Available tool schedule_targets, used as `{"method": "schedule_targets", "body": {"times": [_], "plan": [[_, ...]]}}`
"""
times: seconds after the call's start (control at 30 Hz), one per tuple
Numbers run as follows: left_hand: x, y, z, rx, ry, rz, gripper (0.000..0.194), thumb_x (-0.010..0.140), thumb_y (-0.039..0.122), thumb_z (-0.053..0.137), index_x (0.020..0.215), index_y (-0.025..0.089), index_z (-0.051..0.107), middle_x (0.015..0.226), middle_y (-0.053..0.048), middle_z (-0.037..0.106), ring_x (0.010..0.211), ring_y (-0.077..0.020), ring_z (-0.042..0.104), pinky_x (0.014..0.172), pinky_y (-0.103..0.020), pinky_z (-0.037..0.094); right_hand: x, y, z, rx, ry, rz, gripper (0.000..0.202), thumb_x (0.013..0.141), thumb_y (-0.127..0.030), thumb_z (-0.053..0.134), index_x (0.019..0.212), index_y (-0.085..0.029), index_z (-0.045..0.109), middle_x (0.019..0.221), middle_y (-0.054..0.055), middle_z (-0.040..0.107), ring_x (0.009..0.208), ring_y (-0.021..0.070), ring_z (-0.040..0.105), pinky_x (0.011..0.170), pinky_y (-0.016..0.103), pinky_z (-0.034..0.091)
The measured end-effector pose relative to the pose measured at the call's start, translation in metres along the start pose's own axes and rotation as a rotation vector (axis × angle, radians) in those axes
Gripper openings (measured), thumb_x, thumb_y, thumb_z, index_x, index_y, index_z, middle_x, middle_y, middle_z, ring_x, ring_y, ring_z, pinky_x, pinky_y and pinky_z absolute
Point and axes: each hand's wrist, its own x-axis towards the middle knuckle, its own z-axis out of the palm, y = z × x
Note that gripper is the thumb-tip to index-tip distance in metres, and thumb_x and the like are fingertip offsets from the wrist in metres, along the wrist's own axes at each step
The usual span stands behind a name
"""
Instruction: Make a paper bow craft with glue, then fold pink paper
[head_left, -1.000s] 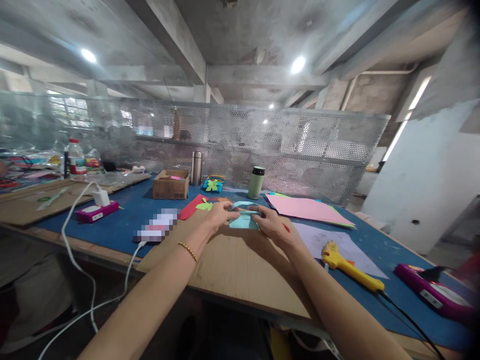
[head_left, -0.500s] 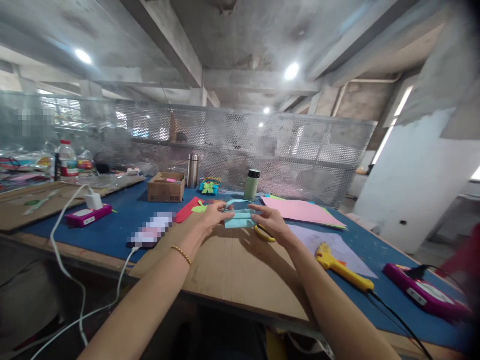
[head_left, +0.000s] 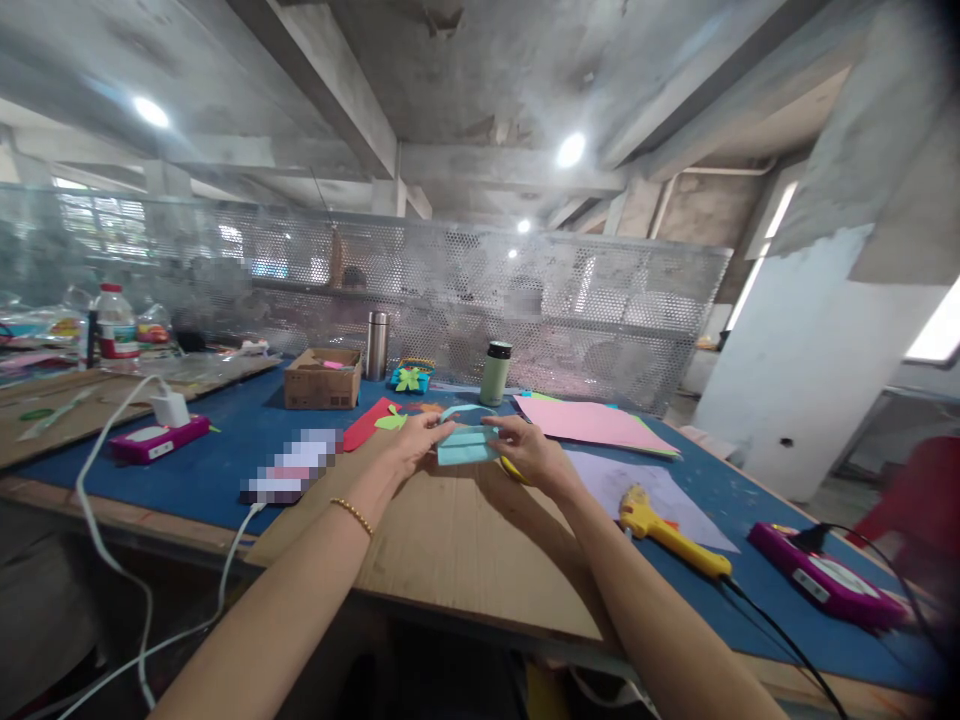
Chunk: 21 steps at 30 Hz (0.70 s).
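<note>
A small light-blue paper basket [head_left: 466, 446] with a curved handle is held above the cardboard sheet [head_left: 465, 540]. My left hand [head_left: 417, 440] grips its left end between thumb and fingers. At its right end my right hand [head_left: 526, 447] pinches the basket's upper edge. Yellow-handled scissors [head_left: 513, 470] lie partly hidden beneath my right hand. Left of the basket are a red paper piece [head_left: 369, 425] and a green paper leaf shape [head_left: 390, 418]. A yellow glue gun [head_left: 675, 535] rests to the right on a lilac sheet [head_left: 652, 490] and the blue mat.
Behind stand a cardboard box [head_left: 322, 380], a steel flask [head_left: 377, 345], a green bottle [head_left: 496, 375] and a blue basket [head_left: 410, 377]. Pink sheets [head_left: 600, 425] lie right; purple power strips [head_left: 825, 575] and a phone [head_left: 292, 468] with cables flank the work area.
The camera view has shifted slightly, moving the scene left. The basket is tilted a little differently, showing more of its front face, and both hands still hold it.
</note>
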Motion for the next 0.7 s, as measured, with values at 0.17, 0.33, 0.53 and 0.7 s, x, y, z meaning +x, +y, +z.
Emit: {"method": "schedule_targets", "body": {"times": [0.17, 0.33, 0.53, 0.7], "plan": [[-0.012, 0.011, 0.000, 0.104, -0.046, -0.075, 0.057, 0.083, 0.049, 0.073, 0.130, 0.019, 0.062, 0.075, -0.001, 0.063, 0.052, -0.0100, 0.056, 0.046, -0.022, 0.050, 0.003, 0.011, 0.006, 0.079, 0.073, -0.153, 0.036, 0.081, -0.021, 0.063, 0.115, -0.022, 0.075, 0.114, 0.009, 0.070, 0.099, 0.0207, 0.065, 0.089, 0.036, 0.054], [-0.014, 0.017, 0.003, 0.013, -0.050, -0.067, 0.046, 0.086, 0.038, 0.072, 0.126, 0.019, 0.063, 0.093, -0.004, 0.064, 0.061, -0.0105, 0.062, 0.048, -0.024, 0.058, 0.005, 0.015, 0.010, 0.122, 0.126, -0.278, 0.035, 0.083, -0.020, 0.062, 0.115, -0.026, 0.075, 0.115, 0.009, 0.067, 0.106, 0.0212, 0.063, 0.089, 0.036, 0.054], [-0.006, 0.013, 0.006, -0.145, -0.017, 0.007, 0.029, 0.079, 0.028, 0.080, 0.100, 0.012, 0.067, 0.102, -0.008, 0.064, 0.078, -0.0159, 0.066, 0.052, -0.027, 0.062, 0.002, 0.007, 0.009, 0.062, 0.128, -0.259, 0.029, 0.087, -0.026, 0.063, 0.113, -0.025, 0.075, 0.115, 0.009, 0.067, 0.100, 0.0201, 0.063, 0.081, 0.032, 0.053], [-0.005, 0.009, 0.005, -0.060, -0.040, 0.121, 0.030, 0.075, 0.029, 0.083, 0.097, 0.013, 0.070, 0.103, -0.008, 0.064, 0.083, -0.0159, 0.063, 0.054, -0.025, 0.062, 0.002, -0.006, 0.005, 0.007, 0.072, -0.149, 0.029, 0.092, -0.037, 0.056, 0.098, -0.020, 0.078, 0.098, 0.008, 0.071, 0.092, 0.0195, 0.065, 0.086, 0.033, 0.050]]}}
